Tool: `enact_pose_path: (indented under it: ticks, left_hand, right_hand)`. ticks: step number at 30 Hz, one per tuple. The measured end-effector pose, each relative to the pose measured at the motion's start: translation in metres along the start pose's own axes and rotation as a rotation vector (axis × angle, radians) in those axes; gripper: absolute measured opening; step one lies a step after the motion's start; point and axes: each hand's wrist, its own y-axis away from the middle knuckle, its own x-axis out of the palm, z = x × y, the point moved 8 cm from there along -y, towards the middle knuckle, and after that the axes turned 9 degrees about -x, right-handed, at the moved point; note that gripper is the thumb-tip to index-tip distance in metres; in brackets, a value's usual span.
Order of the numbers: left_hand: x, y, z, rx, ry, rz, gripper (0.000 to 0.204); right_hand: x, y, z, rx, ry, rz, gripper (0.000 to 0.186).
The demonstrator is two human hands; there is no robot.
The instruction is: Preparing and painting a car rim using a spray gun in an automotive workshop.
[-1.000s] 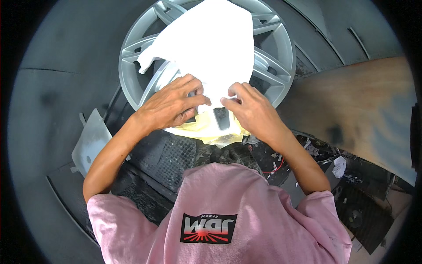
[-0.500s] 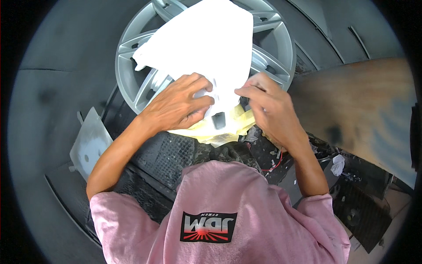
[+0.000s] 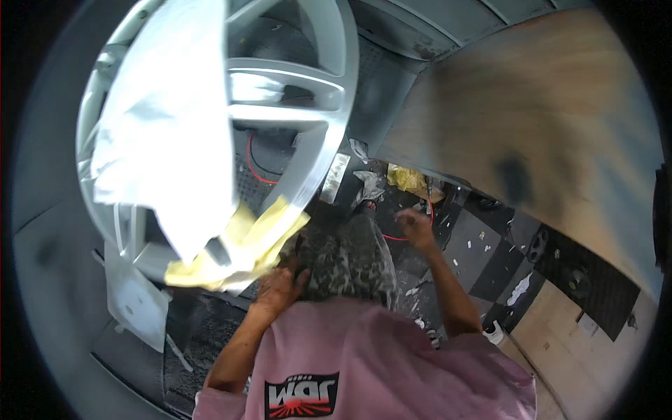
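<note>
A silver alloy wheel rim stands at the upper left, with open gaps between its spokes. White sheeting covers much of its face, and crumpled yellow masking paper hangs along the lower part. Just under that paper is my left hand, its thumb apart from the fingers; whether it touches the rim is hard to see. My right hand is away from the wheel, over the floor, slightly blurred, with fingers loosely bent and apart and nothing visible in them.
A large brown board leans along the right. Scraps of paper, a crumpled yellow piece and a red hose lie on the dark floor. A pale grey plate is at the lower left, beside grey walls.
Both hands have left the white sheeting: the left is lower beside the yellow paper, the right is off toward the floor. The view has shifted, so the wheel now appears further left.
</note>
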Motion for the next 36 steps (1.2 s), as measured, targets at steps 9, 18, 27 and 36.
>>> enact_pose_path:
  ticks: [9,18,27,36]
  left_hand:
    - [0.118,-0.158,0.134,-0.464,-0.176,0.061,0.134]
    - [0.089,-0.246,0.094,-0.335,-0.092,-0.42,0.128]
    - [0.071,-0.217,0.117,-0.349,-0.163,-0.662,0.12]
    - [0.074,-0.209,0.123,-0.394,-0.207,-0.579,0.125]
  right_hand:
    - [0.051,0.015,-0.254,0.242,0.451,0.138,0.022]
    - [-0.218,-0.008,-0.423,-0.304,1.278,-0.538,0.037]
    - [-0.13,-0.152,-0.492,0.308,0.926,-0.479,0.04]
    - [-0.077,-0.12,-0.444,0.212,0.787,-0.549,0.043]
